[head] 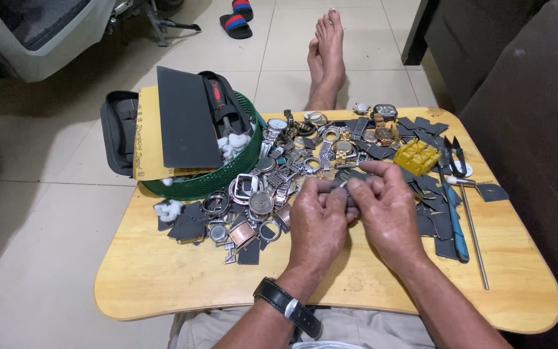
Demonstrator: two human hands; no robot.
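We hold a small grey metal part [345, 189] between both hands above the middle of the rounded pale wooden worktop [163, 278]. Our left hand [318, 220] has its fingers [323, 187] curled narrow around the part; our right hand [387, 205] pinches it from the other side, fingers [366, 182] closed tight on it. The part is mostly hidden by the hands, so we cannot tell its exact shape.

Directly behind the hands lies a dense heap of silver and gold watch cases and bracelet links [292, 174]. A round green plastic basket [224, 178] stands at the left rear, carrying a dark grey abrasive sheet [185, 119]. A yellow plastic holder block [417, 156] sits just right of the heap. A long thin steel rod [474, 232] and a blue-handled tool [454, 220] lie near the right hand. Small dark grey abrasive squares [434, 226] are scattered about.
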